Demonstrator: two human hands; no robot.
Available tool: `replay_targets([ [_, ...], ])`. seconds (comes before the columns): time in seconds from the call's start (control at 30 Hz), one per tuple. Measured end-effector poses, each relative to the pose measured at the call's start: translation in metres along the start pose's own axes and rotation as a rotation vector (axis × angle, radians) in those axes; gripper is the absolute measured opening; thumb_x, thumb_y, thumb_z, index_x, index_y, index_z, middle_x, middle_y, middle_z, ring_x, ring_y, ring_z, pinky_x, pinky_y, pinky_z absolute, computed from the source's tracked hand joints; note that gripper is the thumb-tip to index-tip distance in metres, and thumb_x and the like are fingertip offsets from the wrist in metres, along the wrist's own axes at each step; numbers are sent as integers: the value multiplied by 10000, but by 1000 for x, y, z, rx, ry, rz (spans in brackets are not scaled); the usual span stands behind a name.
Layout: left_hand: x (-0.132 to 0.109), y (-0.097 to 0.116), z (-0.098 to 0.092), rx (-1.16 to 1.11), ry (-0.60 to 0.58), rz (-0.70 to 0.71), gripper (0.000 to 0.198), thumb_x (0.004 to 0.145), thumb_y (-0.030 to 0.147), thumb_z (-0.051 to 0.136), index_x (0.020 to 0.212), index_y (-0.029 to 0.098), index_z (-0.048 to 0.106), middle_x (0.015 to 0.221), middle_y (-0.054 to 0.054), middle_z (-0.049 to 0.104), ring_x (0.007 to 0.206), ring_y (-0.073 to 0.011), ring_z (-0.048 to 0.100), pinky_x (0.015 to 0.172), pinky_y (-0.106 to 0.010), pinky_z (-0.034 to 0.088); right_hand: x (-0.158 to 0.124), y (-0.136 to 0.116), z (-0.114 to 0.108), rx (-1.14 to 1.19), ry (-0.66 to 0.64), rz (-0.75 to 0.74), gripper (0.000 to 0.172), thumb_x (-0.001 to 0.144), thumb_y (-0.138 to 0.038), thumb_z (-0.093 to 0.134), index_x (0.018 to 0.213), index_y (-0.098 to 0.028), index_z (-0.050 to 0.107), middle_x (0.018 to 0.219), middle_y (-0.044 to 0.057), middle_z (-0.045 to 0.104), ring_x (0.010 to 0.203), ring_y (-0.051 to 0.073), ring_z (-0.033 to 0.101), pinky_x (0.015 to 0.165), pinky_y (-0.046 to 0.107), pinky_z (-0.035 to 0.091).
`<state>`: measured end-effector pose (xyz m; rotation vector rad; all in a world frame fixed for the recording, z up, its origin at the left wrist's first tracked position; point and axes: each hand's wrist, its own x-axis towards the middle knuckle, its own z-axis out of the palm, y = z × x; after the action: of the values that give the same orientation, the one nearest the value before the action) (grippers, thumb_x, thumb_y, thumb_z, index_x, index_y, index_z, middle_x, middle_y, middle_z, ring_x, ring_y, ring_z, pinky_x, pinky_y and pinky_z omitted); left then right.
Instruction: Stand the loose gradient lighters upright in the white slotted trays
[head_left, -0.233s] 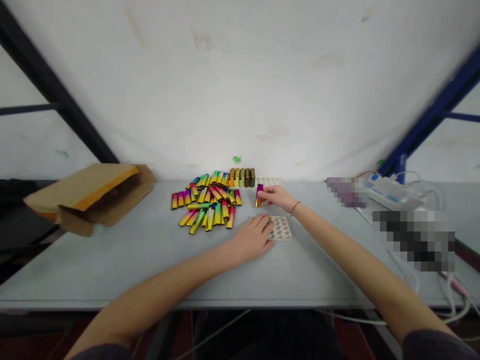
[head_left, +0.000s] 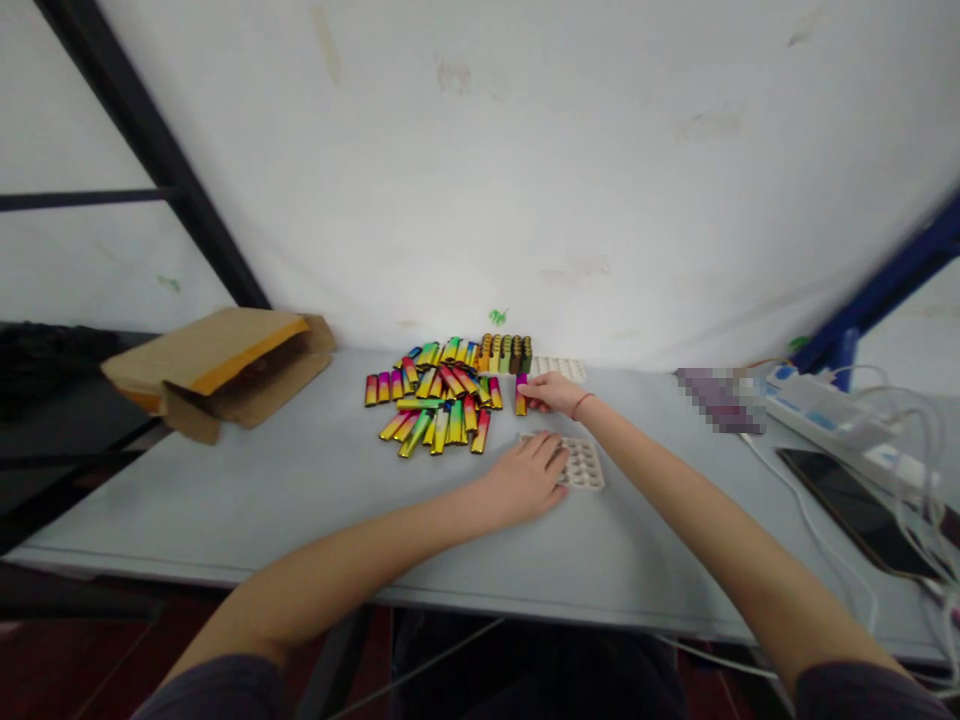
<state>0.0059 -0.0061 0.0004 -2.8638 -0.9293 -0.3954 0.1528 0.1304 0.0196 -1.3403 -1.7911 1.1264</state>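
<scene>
Around the middle of the table (head_left: 262,490), the left hand (head_left: 525,478) lies flat, fingers extended and gripping nothing, over the left side of a pitted tray (head_left: 585,463), probably to stop it sliding. Beyond it, the right hand (head_left: 551,393) pinches a shiny tube (head_left: 521,398) from the right, purple end up, a grip that seems meant to keep it upright. Loose tubes (head_left: 442,410) lie heaped leftward, seemingly for easy reach, while toward the back edge upright tubes (head_left: 506,352) stand in tight rows beside a second tray (head_left: 564,369).
</scene>
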Motion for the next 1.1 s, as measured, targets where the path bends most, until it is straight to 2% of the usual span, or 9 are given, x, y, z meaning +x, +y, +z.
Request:
replay_targets([
  [0.17,1,3,-3,-33,-18,-24,491,998,401,503,1392,113,557,1483,-218,560,1413,-329,498,1158,-470,415,9,-15,5,-177,-18,166,320,812,-362,846,614,-169,686,481,-7,622,450,105,544,443,204,455],
  [0.33,1,5,-8,-17,-67,-32,514,1015,397,477,1422,86,529,1490,-204,555,1423,-325,483,1167,-453,401,13,-30,15,-386,14,210,318,883,-290,760,608,-147,690,519,17,625,514,128,582,512,222,450],
  [0.43,1,5,-8,-7,-75,-37,515,1017,395,474,1422,83,532,1490,-198,555,1418,-325,489,1171,-442,395,10,-37,20,-480,35,205,288,927,-346,708,741,-128,744,628,60,696,624,166,655,596,239,476],
  [0.57,1,5,-6,-16,-61,-36,519,1011,393,490,1418,74,538,1476,-208,566,1418,-326,489,1176,-444,387,-7,-43,17,-616,39,100,306,946,-364,668,1137,-135,733,952,95,785,864,203,713,735,247,484],
  [0.7,0,5,-2,-23,-30,-30,508,1012,382,483,1416,79,542,1483,-206,563,1421,-319,490,1182,-435,378,-19,-43,16,-800,-146,-138,210,909,-272,683,1049,-125,737,1005,87,775,898,202,687,754,244,455],
  [0.8,-1,3,2,-17,-21,-34,508,1032,387,440,1425,81,538,1499,-206,550,1424,-317,484,1179,-438,378,-16,-44,22,-904,-156,-201,167,936,-233,642,992,-106,734,986,110,763,887,205,675,770,258,451],
  [0.9,0,-1,4,-33,-4,-34,500,1046,393,410,1429,99,537,1490,-210,550,1425,-318,477,1161,-463,400,-14,-43,23,-916,-111,-228,214,945,-243,648,1078,-92,721,1085,153,747,989,233,675,862,282,470],
  [0.97,2,-5,4,-59,23,-49,475,1040,382,424,1416,118,546,1457,-205,563,1413,-316,483,1149,-474,418,-23,-39,19,-855,-22,-254,310,962,-279,640,1212,-99,681,1172,171,731,1093,255,663,950,317,479],
  [1.1,7,-10,3,-128,78,-123,362,1001,316,494,1287,128,610,1334,-187,594,1322,-315,533,1128,-487,450,-80,-15,9,-610,233,-331,378,1065,-320,405,1321,-160,632,1293,149,697,1202,242,641,1061,382,483],
])
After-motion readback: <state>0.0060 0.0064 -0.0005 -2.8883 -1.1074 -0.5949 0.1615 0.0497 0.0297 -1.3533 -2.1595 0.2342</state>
